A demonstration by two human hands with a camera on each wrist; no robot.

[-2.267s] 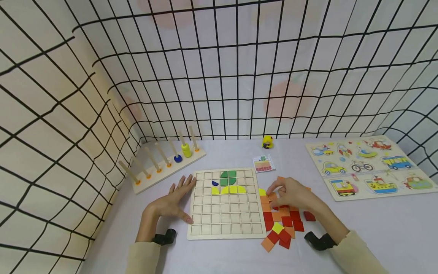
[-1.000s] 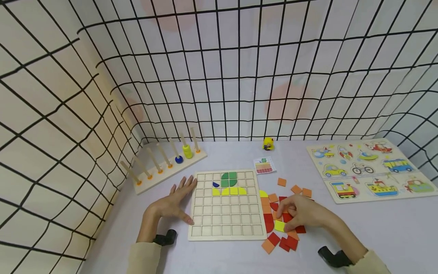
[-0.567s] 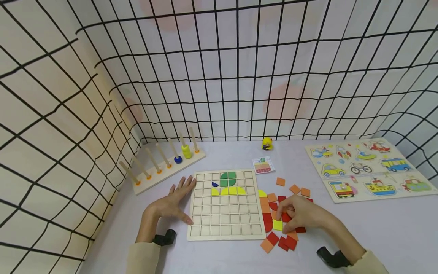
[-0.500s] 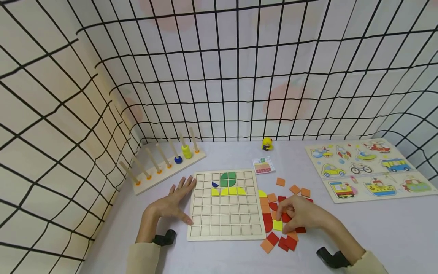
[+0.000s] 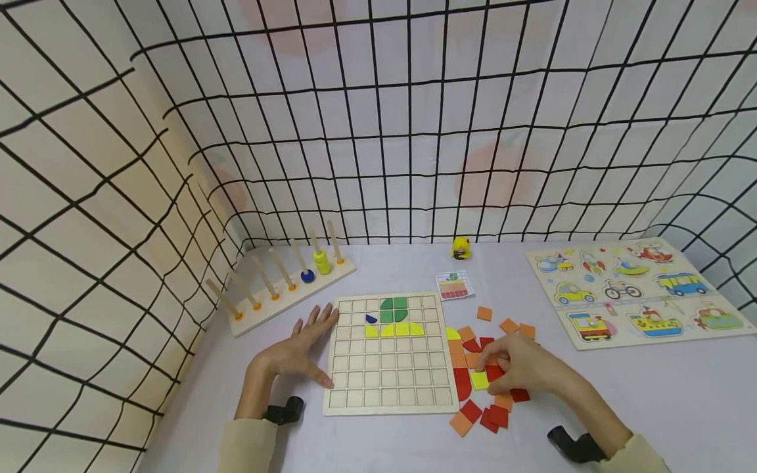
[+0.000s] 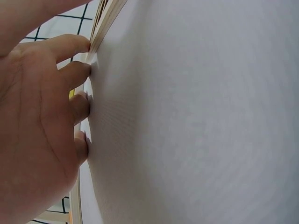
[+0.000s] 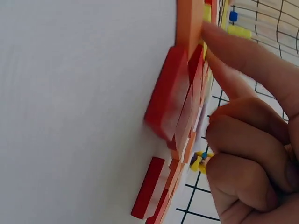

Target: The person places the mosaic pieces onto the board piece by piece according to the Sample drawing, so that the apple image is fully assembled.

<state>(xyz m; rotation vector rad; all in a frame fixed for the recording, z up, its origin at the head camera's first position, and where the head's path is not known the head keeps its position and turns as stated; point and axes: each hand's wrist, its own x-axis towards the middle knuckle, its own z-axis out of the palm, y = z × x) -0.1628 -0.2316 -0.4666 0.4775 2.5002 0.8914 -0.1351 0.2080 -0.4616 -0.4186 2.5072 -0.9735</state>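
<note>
In the head view, my left hand (image 5: 296, 355) lies spread along the left side of a wooden grid board (image 5: 355, 355), fingertips and thumb at its edge. The board holds green, yellow and dark blue pieces in its upper rows. My right hand (image 5: 526, 368) is low over loose tiles right of the board. Its thumb and index finger pinch at the edge of a yellow square tile (image 5: 479, 381); the other fingers are curled in, as the right wrist view shows. Orange and red tiles (image 5: 495, 415) lie around it, some hidden under the hand.
A small picture card (image 5: 455, 285) lies beyond the board, with a yellow toy figure (image 5: 461, 248) behind it. A peg rack (image 5: 284, 297) stands at the left. A vehicle puzzle board (image 5: 639, 295) lies at the right. Black-and-white grid cloth walls (image 5: 390, 157) rise behind.
My right hand came down from the upper tiles to the yellow tile, which has since slid slightly away from me with nearby orange and red tiles. The left hand stays put.
</note>
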